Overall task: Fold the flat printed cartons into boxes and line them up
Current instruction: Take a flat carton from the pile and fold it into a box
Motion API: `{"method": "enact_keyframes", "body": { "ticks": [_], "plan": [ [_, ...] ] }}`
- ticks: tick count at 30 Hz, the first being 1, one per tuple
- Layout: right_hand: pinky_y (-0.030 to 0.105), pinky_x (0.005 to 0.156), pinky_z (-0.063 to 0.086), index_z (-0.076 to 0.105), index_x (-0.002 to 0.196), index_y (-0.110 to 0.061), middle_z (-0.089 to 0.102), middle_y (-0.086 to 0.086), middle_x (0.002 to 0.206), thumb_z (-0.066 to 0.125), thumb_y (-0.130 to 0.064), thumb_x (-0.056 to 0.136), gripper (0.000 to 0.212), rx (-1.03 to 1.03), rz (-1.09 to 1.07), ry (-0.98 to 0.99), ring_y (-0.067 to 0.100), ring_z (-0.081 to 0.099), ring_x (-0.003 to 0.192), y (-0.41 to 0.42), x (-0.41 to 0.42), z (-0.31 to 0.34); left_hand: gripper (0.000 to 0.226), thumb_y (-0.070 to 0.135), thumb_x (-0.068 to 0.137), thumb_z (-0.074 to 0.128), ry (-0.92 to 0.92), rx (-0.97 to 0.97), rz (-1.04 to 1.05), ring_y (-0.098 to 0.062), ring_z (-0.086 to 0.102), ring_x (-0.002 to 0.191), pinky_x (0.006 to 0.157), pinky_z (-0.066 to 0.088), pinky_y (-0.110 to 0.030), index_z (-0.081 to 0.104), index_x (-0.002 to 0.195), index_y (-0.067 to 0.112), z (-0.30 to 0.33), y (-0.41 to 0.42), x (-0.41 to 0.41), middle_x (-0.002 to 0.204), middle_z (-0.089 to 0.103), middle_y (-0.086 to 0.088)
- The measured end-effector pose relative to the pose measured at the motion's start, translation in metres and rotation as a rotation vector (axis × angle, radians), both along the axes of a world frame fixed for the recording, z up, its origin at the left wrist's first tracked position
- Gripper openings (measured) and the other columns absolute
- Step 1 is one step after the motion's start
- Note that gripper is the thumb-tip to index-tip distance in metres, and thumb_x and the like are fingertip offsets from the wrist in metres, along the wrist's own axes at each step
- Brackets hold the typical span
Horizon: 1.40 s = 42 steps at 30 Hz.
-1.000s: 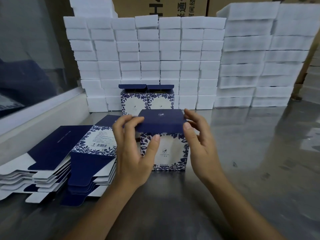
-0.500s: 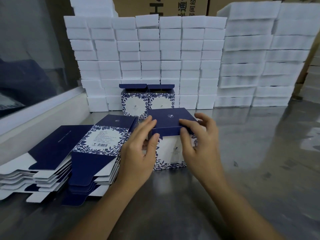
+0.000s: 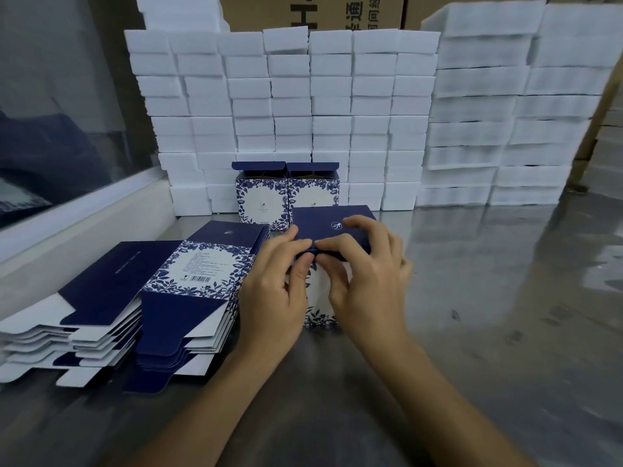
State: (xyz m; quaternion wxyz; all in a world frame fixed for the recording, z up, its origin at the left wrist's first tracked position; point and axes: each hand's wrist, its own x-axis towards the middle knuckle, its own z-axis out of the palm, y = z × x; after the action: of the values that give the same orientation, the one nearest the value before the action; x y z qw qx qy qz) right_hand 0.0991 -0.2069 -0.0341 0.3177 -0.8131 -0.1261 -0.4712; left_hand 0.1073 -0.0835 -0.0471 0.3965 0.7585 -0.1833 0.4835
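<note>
A folded box (image 3: 323, 224) with a navy lid and blue floral sides stands upright on the steel table. My left hand (image 3: 276, 291) and my right hand (image 3: 367, 284) both press on the lid's front edge, fingertips meeting at its middle. The hands hide most of the box's front face. Behind it, two finished boxes (image 3: 286, 197) stand side by side with their top flaps raised. Two stacks of flat printed cartons (image 3: 161, 298) lie to the left of my hands.
White foam blocks (image 3: 286, 106) are stacked in a wall along the back, with taller stacks (image 3: 505, 106) at the right. A white ledge (image 3: 84, 227) under a glass pane runs along the left. The steel table (image 3: 472, 332) stretches to the right.
The lid came down from raised to flat on the box. Both hands slid from the lid's sides to its front edge and now pinch together there.
</note>
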Motion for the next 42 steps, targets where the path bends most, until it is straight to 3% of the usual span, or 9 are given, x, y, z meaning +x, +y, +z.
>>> {"method": "enact_keyframes", "body": {
  "ticks": [6,12,17,23,28,32,35,39,42],
  "plan": [
    [0.048,0.091,0.050,0.074,0.110,-0.013,0.053,0.017,0.132,0.071,-0.019,0.092,0.019,0.085,0.077,-0.008,0.034,0.054,0.117,-0.016,0.005,-0.009,0.023,0.018,0.098,0.053,0.027,0.005,-0.008,-0.016,0.060,0.116,0.089,0.052,-0.033,0.066,0.113,0.007,-0.002,0.002,0.004,0.126,0.062,-0.004],
    [0.041,0.089,0.052,0.076,0.103,-0.012,0.052,0.012,0.120,0.073,-0.014,0.090,0.013,0.210,0.144,0.041,0.032,0.056,0.109,-0.019,0.011,-0.003,0.025,0.023,0.097,0.054,0.092,0.014,-0.071,-0.010,0.053,0.124,0.096,0.050,-0.036,0.060,0.120,0.015,-0.006,0.005,0.006,0.132,0.051,0.012],
    [0.030,0.081,0.052,0.066,0.113,-0.017,0.052,0.003,0.119,0.064,-0.016,0.097,0.016,0.321,0.216,0.122,-0.003,0.055,0.097,-0.032,0.012,-0.011,0.028,0.025,0.097,0.054,0.116,-0.002,-0.088,-0.010,0.051,0.126,0.096,0.050,-0.040,0.055,0.123,0.018,-0.009,0.005,0.008,0.136,0.047,0.014],
    [0.030,0.075,0.049,0.063,0.098,-0.033,0.052,-0.014,0.103,0.063,-0.013,0.097,0.020,0.381,0.215,0.127,-0.004,0.055,0.093,-0.034,0.017,-0.007,0.031,0.026,0.096,0.054,0.145,0.002,-0.100,-0.005,0.046,0.131,0.103,0.044,-0.032,0.052,0.127,0.021,-0.009,0.006,0.006,0.140,0.045,0.013],
    [0.045,0.088,0.043,0.074,0.112,-0.015,0.062,0.010,0.121,0.063,0.000,0.086,0.033,0.014,-0.108,-0.128,0.029,0.059,0.107,-0.026,0.008,-0.010,0.051,0.038,0.095,0.050,0.249,-0.001,-0.189,-0.003,0.035,0.140,0.106,0.045,-0.044,0.037,0.144,0.041,-0.013,0.003,0.000,0.152,0.030,0.029],
    [0.047,0.098,0.040,0.069,0.124,-0.020,0.066,-0.001,0.126,0.060,-0.016,0.087,0.038,-0.156,-0.112,-0.085,0.023,0.058,0.122,-0.005,0.001,-0.009,0.068,0.029,0.095,0.051,0.274,0.038,-0.264,0.001,0.023,0.145,0.109,0.042,-0.048,0.016,0.151,0.046,-0.014,0.000,-0.002,0.155,0.018,0.034],
    [0.046,0.098,0.038,0.068,0.126,-0.022,0.065,-0.002,0.128,0.060,-0.019,0.088,0.039,-0.102,-0.143,-0.027,0.021,0.055,0.127,-0.001,0.005,-0.009,0.075,0.034,0.091,0.053,0.435,0.071,-0.253,-0.004,0.040,0.138,0.107,0.045,-0.041,0.009,0.148,0.055,-0.012,0.004,-0.005,0.154,0.029,0.027],
    [0.050,0.098,0.040,0.059,0.138,-0.020,0.057,0.003,0.142,0.062,-0.020,0.089,0.049,-0.164,-0.193,0.070,0.024,0.043,0.141,-0.008,0.016,-0.012,0.036,0.022,0.090,0.062,0.343,0.408,0.115,-0.028,0.064,0.102,0.103,0.040,-0.045,0.062,0.127,0.018,0.000,0.019,-0.005,0.116,0.069,-0.003],
    [0.051,0.101,0.038,0.048,0.147,-0.022,0.046,0.003,0.152,0.059,-0.023,0.090,0.059,-0.224,-0.266,0.179,0.024,0.032,0.148,-0.019,0.033,-0.012,0.018,0.025,0.091,0.060,0.323,0.450,0.358,-0.024,0.065,0.092,0.111,0.027,-0.051,0.070,0.102,0.014,0.013,0.033,-0.004,0.101,0.071,-0.004]
  ]
}}
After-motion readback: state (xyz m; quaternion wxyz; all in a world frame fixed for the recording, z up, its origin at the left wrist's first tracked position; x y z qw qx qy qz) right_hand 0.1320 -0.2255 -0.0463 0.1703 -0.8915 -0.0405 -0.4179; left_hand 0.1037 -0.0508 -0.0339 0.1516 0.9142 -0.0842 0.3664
